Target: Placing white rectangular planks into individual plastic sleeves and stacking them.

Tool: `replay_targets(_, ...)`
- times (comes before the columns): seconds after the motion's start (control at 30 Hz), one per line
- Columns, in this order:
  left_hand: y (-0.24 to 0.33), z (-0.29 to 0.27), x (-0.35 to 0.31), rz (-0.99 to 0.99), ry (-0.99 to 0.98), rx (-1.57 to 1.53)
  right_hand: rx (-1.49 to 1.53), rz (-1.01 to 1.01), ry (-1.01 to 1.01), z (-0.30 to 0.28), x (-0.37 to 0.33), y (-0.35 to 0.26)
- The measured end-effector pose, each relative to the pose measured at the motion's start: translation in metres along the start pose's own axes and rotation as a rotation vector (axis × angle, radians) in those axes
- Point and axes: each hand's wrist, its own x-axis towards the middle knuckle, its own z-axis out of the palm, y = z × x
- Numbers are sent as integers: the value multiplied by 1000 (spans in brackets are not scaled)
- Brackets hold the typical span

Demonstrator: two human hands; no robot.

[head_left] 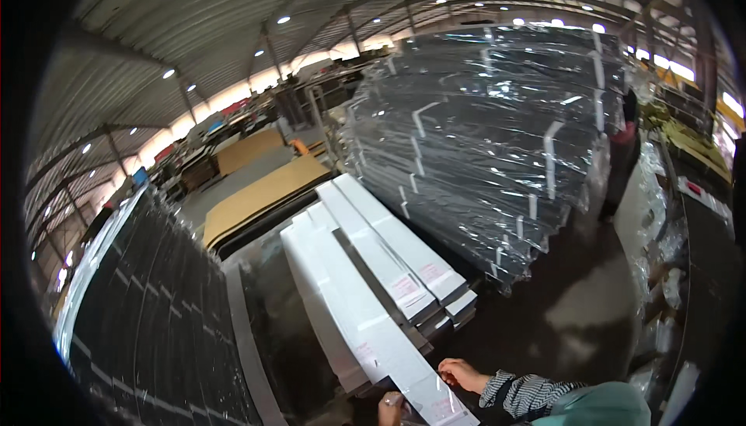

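Observation:
A long, narrow white carton (400, 352) runs away from me at lower centre, its near end jutting toward me. My left hand (391, 409) is closed at the carton's left edge; the lower picture edge cuts off part of it. On the other side, my right hand (464, 375) has its fingers curled at the carton's right edge, with the fingertips partly hidden. Pale labels show on the carton's top. Just to the right lie more long white cartons (388, 251), side by side and stacked, their near ends stepped.
Tall piles of dark, flat packages in clear film stand to the left (148, 309) and at the back right (474, 130). Beyond the cartons lies a brown board stack (264, 197). Loose clear film (660, 270) hangs along the right side. Dark floor (575, 302) shows nearby.

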Motion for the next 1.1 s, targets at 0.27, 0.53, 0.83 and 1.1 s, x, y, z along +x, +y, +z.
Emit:
replay_targets(0.27, 52, 50, -33, -406, 224, -495, -627, -213, 353, 22, 55, 56)
replay_targets(0.53, 112, 20, -43, 31, 372, -115, -281, -508, 133, 120, -26, -42)
replay_targets(0.83, 82, 11, -134, 206, 412, 327, -374, -607, 161, 100, -114, 55)
replay_targets(1.1, 48, -15, -165, 242, 436, 454, 190, -196, -430, 87, -65, 67)
